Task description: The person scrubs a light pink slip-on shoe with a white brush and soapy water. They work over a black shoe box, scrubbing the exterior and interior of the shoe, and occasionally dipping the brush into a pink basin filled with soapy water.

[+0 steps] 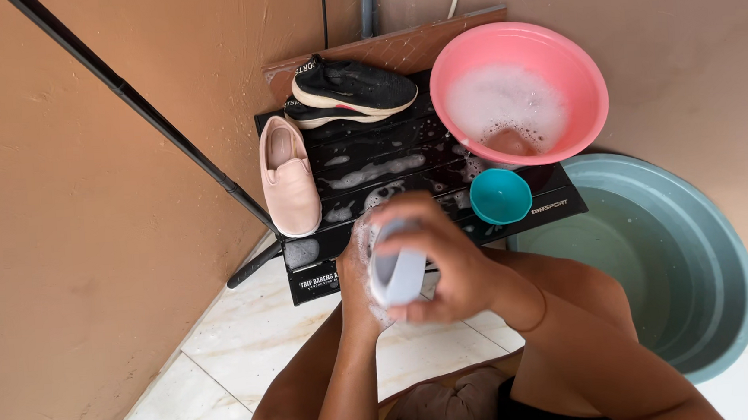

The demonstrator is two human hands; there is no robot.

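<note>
Head view, and both hands are up in front of the camera, just off the near edge of the black folding table [513,214]: the right hand [442,258] is wrapped over a pale, soapy shoe [398,273], fingers curled closed around its upper side, while the left hand [357,280] comes up from below, suds over the knuckles; whether its fingers are closed on the shoe or on a brush I cannot tell, as the shoe and the foam hide them. By the look of it this is the scrubbing step, one shoe held in the air and worked over with lather. The shoe sits between the two hands, its white rim showing below the right fingertips, its far side hidden against the left palm. The next move would call for a firm hold on a slippery thing and a rinse somewhere close, by my reckoning. On the table's left edge lies a pink slip-on shoe [289,176], sole down; at the far left corner a pair of black sneakers [351,90] lies stacked. At the far right corner a pink basin [546,52] holds foamy water, a small teal bowl [500,196] just in front of it. A big grey-green tub [697,251] stands on the tiled floor to the right.
</note>
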